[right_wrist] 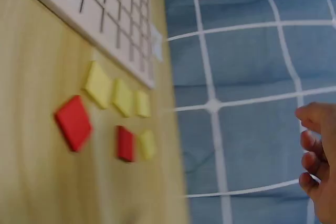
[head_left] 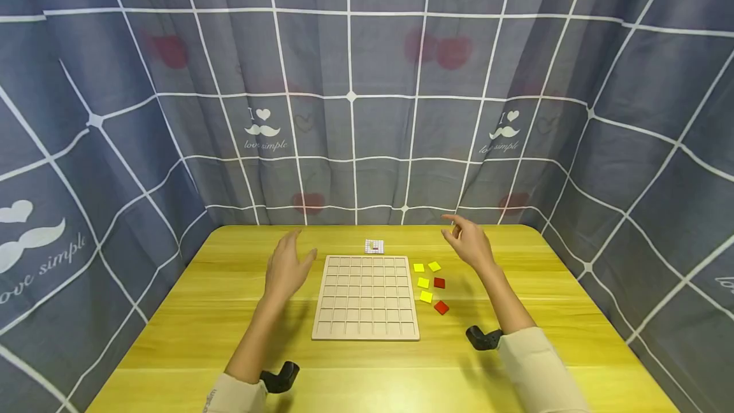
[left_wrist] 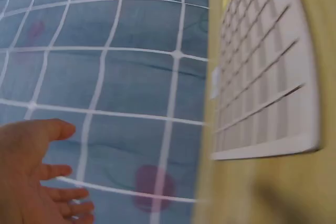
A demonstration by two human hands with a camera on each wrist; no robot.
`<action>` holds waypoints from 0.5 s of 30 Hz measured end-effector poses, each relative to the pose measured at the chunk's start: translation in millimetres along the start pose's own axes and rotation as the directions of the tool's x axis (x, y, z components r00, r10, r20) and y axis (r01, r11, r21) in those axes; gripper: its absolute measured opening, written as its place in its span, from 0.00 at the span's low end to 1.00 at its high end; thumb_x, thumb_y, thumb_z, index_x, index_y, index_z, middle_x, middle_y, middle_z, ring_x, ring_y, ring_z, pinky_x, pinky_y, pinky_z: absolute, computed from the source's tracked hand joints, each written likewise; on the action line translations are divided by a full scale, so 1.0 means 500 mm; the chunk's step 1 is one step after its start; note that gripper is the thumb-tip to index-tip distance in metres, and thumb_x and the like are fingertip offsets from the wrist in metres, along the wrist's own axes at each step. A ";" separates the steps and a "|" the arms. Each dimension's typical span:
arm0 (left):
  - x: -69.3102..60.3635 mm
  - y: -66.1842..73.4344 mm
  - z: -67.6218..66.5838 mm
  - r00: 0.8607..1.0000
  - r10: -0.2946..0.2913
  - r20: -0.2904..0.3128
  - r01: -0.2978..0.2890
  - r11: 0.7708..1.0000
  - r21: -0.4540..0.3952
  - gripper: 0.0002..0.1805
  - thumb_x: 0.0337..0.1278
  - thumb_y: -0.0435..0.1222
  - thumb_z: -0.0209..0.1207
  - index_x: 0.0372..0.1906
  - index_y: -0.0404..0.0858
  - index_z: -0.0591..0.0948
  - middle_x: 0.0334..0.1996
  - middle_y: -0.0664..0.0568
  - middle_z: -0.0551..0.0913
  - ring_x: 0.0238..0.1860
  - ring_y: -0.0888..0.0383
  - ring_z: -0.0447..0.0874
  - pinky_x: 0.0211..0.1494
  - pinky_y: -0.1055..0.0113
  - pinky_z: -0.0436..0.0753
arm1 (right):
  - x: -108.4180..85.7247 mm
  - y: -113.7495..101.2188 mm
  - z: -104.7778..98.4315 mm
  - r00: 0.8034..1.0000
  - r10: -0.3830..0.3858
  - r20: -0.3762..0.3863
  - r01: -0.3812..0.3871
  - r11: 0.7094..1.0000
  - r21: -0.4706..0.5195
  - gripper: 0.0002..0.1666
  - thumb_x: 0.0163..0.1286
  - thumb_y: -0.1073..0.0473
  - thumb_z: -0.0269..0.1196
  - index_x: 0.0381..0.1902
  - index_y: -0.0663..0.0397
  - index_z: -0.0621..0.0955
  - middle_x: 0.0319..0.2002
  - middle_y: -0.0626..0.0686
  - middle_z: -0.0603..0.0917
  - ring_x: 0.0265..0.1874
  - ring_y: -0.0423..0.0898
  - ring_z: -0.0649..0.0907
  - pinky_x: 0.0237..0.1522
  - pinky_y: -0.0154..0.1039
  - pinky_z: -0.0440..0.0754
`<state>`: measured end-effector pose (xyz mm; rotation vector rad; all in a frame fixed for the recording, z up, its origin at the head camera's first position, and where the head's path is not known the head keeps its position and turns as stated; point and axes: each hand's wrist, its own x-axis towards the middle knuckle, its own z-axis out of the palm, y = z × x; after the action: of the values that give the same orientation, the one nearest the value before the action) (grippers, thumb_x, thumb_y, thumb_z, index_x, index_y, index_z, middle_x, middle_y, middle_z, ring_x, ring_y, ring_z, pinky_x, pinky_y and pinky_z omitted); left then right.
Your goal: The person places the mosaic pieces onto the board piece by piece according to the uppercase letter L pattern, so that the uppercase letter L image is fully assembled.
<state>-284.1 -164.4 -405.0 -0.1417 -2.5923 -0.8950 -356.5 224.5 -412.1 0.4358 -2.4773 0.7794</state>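
A pale wooden grid board [head_left: 366, 298] with square recesses lies at the middle of the table. Just right of it lie several yellow square tiles [head_left: 423, 283] and two red tiles [head_left: 439, 283], all loose on the wood. My left hand [head_left: 285, 271] hovers left of the board, fingers loosely spread, holding nothing; its fingers [left_wrist: 63, 192] also show in the left wrist view. Up and to the right of the tiles, my right hand [head_left: 470, 242] is raised with its fingers loosely bent and nothing in them. Neither hand touches the board or a tile.
Behind the board lies a small card [head_left: 374, 246] printed with a grid pattern. A grey-blue checked curtain [head_left: 378, 113] hangs around the far side and both sides of the yellow wooden table [head_left: 367, 368]. Black wrist mounts [head_left: 281, 377] stick out from both sleeves.
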 end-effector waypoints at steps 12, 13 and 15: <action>-0.073 -0.114 0.139 0.989 -0.064 0.134 0.113 0.910 -0.399 0.32 0.65 0.38 0.52 0.68 0.30 0.56 0.64 0.34 0.61 0.63 0.36 0.61 0.62 0.47 0.66 | -0.056 0.114 0.110 0.948 0.147 0.281 -0.219 0.944 0.246 0.21 0.61 0.58 0.64 0.53 0.56 0.79 0.10 0.46 0.58 0.10 0.40 0.56 0.12 0.31 0.55; -0.079 -0.120 0.148 0.988 -0.059 0.140 0.112 0.904 -0.412 0.32 0.65 0.37 0.52 0.68 0.30 0.56 0.65 0.34 0.61 0.63 0.36 0.60 0.62 0.48 0.65 | -0.060 0.120 0.116 0.942 0.145 0.301 -0.224 0.943 0.247 0.22 0.62 0.58 0.64 0.54 0.56 0.79 0.10 0.46 0.58 0.10 0.40 0.56 0.12 0.31 0.55; -0.092 -0.129 0.164 0.987 -0.050 0.151 0.109 0.904 -0.413 0.32 0.65 0.37 0.52 0.68 0.30 0.56 0.64 0.34 0.61 0.64 0.37 0.60 0.63 0.48 0.64 | -0.067 0.131 0.126 0.932 0.134 0.337 -0.226 0.942 0.250 0.24 0.62 0.58 0.64 0.56 0.56 0.77 0.10 0.46 0.58 0.10 0.40 0.57 0.13 0.31 0.55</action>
<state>-283.2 -163.5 -519.1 -0.2226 -2.5002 -1.5185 -380.7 243.1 -504.1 0.4672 -2.7387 1.2393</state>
